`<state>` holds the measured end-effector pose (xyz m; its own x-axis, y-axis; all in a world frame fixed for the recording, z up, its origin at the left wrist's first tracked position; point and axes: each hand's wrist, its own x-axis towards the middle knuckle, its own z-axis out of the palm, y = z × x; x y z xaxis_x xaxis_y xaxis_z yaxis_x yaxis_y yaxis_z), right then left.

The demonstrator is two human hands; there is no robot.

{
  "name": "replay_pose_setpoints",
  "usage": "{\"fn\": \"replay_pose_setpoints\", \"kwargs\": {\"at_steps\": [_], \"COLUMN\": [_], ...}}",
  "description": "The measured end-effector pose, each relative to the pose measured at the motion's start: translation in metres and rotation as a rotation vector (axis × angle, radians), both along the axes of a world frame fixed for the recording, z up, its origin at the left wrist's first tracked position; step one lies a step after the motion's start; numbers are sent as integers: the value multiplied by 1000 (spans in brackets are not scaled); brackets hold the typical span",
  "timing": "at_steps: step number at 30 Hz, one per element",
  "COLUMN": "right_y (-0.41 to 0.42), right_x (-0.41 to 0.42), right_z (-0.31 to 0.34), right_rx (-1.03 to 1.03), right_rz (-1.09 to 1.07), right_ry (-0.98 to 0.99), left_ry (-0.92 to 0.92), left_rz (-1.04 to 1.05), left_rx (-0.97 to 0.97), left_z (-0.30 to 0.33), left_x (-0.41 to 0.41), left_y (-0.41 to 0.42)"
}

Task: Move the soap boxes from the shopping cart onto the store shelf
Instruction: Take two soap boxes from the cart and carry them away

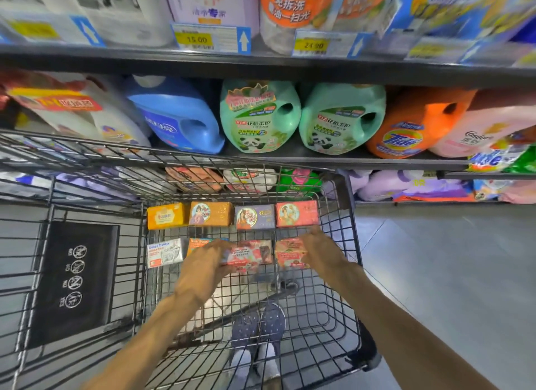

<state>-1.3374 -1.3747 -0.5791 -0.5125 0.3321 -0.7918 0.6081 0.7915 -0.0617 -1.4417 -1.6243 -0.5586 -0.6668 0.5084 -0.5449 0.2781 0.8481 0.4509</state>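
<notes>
A black wire shopping cart (352, 238) stands on a grey store floor (452, 273), pushed up against a dark shelf (290, 157) that holds big detergent jugs (258, 117) in blue, green and orange, with yellow price tags (197, 39) on the shelf edge above. Eight soap boxes lie in the far end of the cart in two rows of four. In the far row an orange box (165, 215) sits at the left. In the near row a white box (164, 252) sits at the left. The left hand (207, 256) is closed around a red box (251, 254), covering much of the box to its left. The right hand (317, 246) rests over a pink box (290, 253); whether its fingers clamp it cannot be told. The upper shelf goods are blurred, and shoes (261, 323) show through the cart's mesh.
</notes>
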Motion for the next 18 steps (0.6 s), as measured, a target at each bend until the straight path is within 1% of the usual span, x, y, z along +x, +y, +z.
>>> {"fn": "replay_pose_setpoints", "kwargs": {"at_steps": [1, 2, 4, 6, 7, 9, 11, 12, 13, 14, 15, 16, 18], "right_y": [-2, 3, 11, 16, 20, 27, 35, 41, 48, 55, 64, 72, 86], "right_x": [-7, -4, 4, 14, 17, 23, 31, 37, 45, 53, 63, 74, 101], "right_z": [30, 33, 55, 84, 101, 137, 170, 185, 200, 217, 230, 246, 289], "right_rx": [-198, -161, -229, -332, -362, -357, -331, -341, -329, -303, -304, -298, -303], "right_rz": [-70, -44, -118, -198, -230, -299, -355, -395, -406, -404, -407, -430, -489], "right_ry": [135, 313, 468, 583, 634, 668, 654, 670, 691, 726, 749, 777, 849], "left_ry": [7, 8, -10, -119, -123, -140, -149, -160, -214, -219, -160, -111, -115], "left_rz": [-17, -20, 15, 94, 85, 103, 84, 72, 67, 54, -23, -58, -114], "left_rx": [13, 32, 96, 199, 229, 296, 404, 428, 460, 455, 471, 498, 549], "left_z": [4, 14, 34, 63, 75, 99, 92, 105, 123, 153, 193, 217, 260], "left_x": [-3, -5, -12, -17, -21, -28, -43, -46, -47, -43, -34, -31, -24], "left_y": [-1, 1, 5, 12, 16, 22, 16, 22, 31, 43, 53, 64, 83]}}
